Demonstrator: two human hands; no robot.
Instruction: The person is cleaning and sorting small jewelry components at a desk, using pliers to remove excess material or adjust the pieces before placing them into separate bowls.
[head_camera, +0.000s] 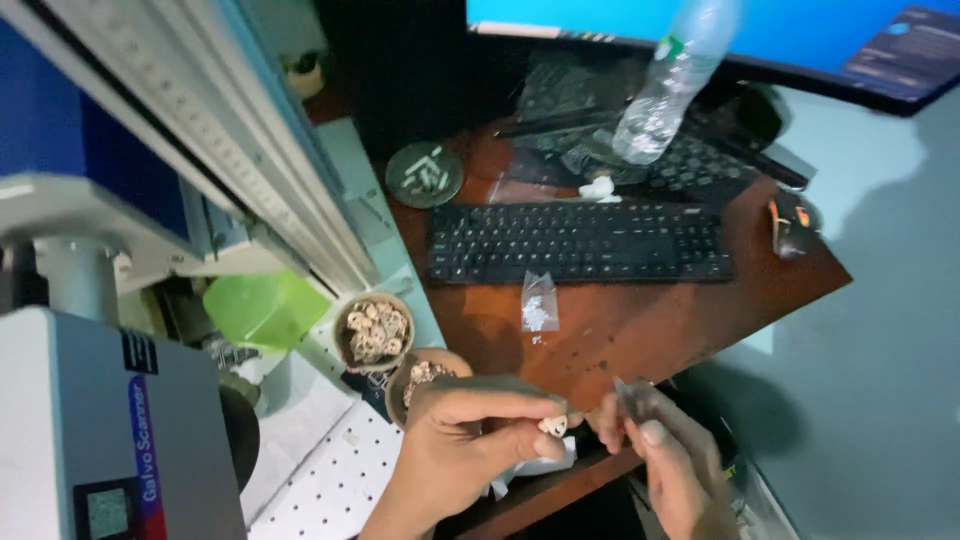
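Observation:
My left hand (470, 440) pinches a small pale bead-like piece (553, 426) between thumb and forefinger, near the front edge of the brown desk (640, 320). Close beside it, my right hand (670, 455) grips a small clear plastic bag (632, 398) at its mouth. The two hands almost touch. Just left of my left hand stand two small round bowls: one (374, 331) holds several pale ring-shaped pieces, the other (420, 375) is partly hidden behind my knuckles.
A small clear packet (538, 301) lies on the desk in front of a black keyboard (578, 242). A plastic water bottle (672, 80), a round dark dish (424, 174), a monitor (720, 30) and a mouse (790, 225) are farther back. A grey machine (110, 420), green container (262, 308) and white perforated plate (340, 480) stand left.

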